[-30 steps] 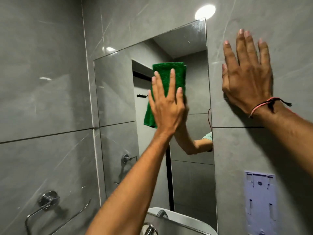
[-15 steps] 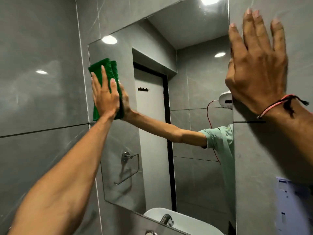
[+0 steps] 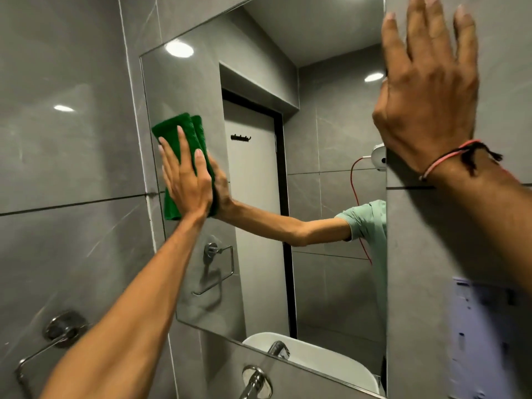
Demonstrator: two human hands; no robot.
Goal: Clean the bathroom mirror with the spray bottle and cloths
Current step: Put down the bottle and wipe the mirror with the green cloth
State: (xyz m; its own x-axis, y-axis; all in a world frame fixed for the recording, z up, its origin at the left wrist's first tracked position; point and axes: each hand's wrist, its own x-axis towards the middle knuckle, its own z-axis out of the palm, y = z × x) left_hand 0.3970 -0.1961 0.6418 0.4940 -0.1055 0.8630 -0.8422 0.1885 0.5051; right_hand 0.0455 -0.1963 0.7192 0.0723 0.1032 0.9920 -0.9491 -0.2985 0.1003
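Mirror (image 3: 259, 197), cloth (image 3: 184, 131) near left edge

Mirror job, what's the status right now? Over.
Left hand flat, pressing the green cloth on the mirror near its left edge. Right hand spread open on the wall tile beside it. No spray bottle in view, nothing blocking.

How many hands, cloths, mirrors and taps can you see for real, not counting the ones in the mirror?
Hands: 2, the left hand and the right hand
Green cloth: 1
Mirror: 1
Tap: 1
Total: 5
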